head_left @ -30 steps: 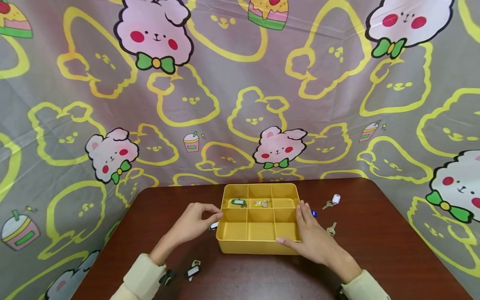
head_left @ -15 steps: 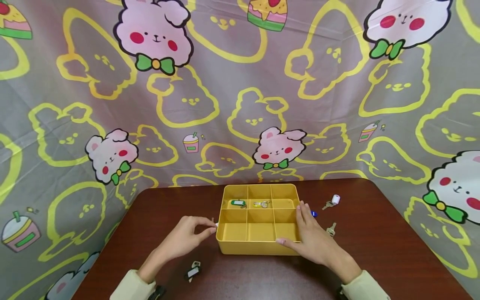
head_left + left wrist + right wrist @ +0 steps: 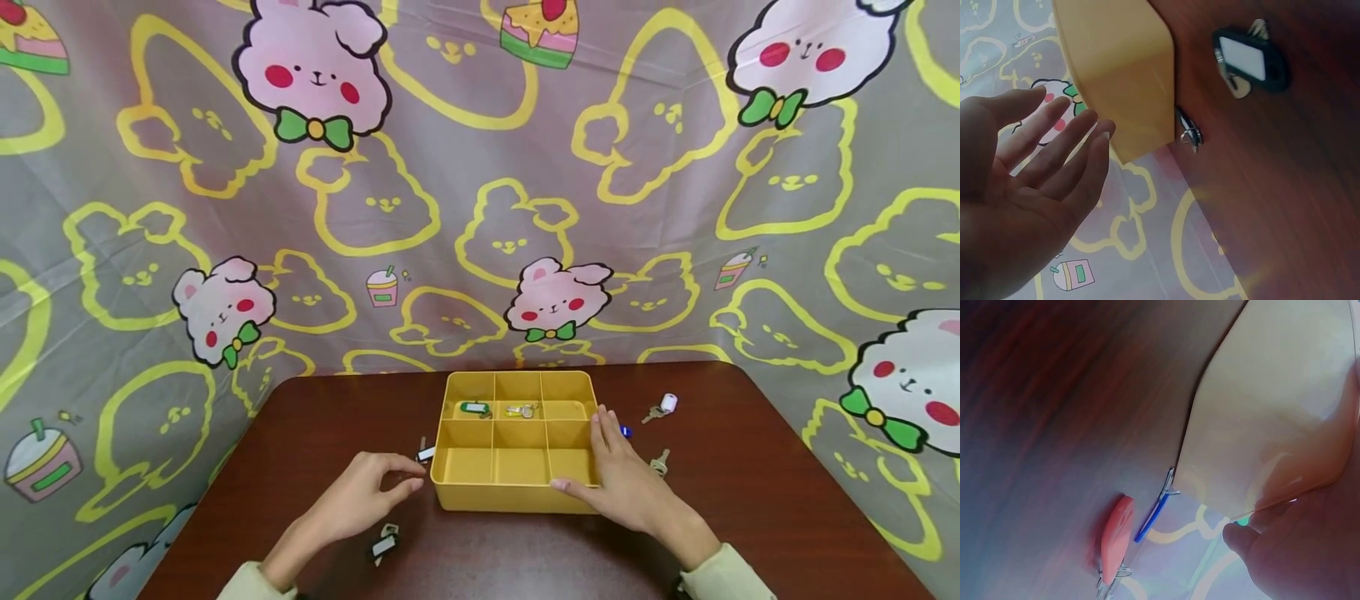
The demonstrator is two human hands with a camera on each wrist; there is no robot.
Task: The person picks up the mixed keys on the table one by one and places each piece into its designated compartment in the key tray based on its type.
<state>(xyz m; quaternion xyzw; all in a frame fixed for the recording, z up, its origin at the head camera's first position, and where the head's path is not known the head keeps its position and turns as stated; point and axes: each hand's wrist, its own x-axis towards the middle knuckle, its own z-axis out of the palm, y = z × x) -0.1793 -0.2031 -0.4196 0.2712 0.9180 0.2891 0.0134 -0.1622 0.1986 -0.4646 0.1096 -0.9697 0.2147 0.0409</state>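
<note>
A yellow six-compartment box (image 3: 517, 497) stands on the table. My right hand (image 3: 626, 479) rests against its right side, fingers extended along the rim and thumb at the front edge. Near the front left corner, my left hand (image 3: 367, 496) hovers with loosely bent fingers and nothing between them. Just beyond its fingertips, a key with a black-and-white tag (image 3: 425, 454) lies beside the box's left wall. A green-tagged key (image 3: 475, 407) sits in the back left compartment, and a yellow-tagged key (image 3: 519, 411) in the back middle one.
Another key with a dark tag (image 3: 1254, 59) lies on the table nearer me, left of the box. To the right are a key with a white tag (image 3: 668, 403), a blue tag (image 3: 626, 431) and a red tag (image 3: 1116, 537). A patterned curtain (image 3: 450, 167) hangs behind.
My left hand reached to the tagged key at the box's left side, then drew back toward me, leaving it in view on the table. My right hand has stayed on the box.
</note>
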